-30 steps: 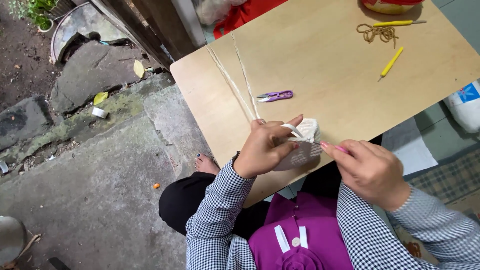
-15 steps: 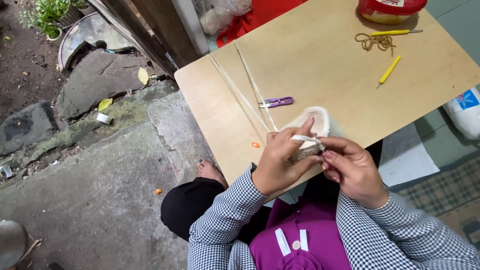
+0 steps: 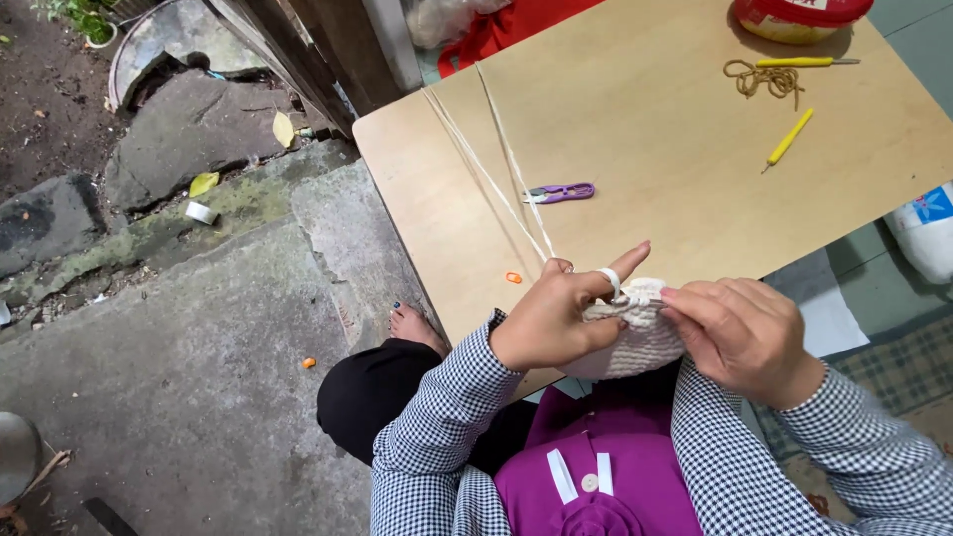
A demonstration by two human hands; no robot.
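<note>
My left hand [image 3: 561,318] grips the left side of a cream crocheted piece [image 3: 635,342], with cream yarn [image 3: 496,169] looped over its raised index finger. The yarn strands run from that finger up across the wooden table [image 3: 635,109] to its far edge. My right hand [image 3: 740,337] pinches the right side of the crocheted piece at its top edge; whether it holds a hook there I cannot tell. Both hands are close together over the table's near edge, above my lap.
On the table lie purple thread snips [image 3: 561,193], a small orange marker [image 3: 513,278], two yellow-handled hooks [image 3: 789,139], a tan yarn tangle [image 3: 759,77] and a red-lidded container [image 3: 799,18]. Concrete floor and stones lie left; a bare foot [image 3: 415,323] rests beside the table.
My hands have come together on the crocheted piece and lifted it slightly off the table edge. The left index finger now points up with yarn over it.
</note>
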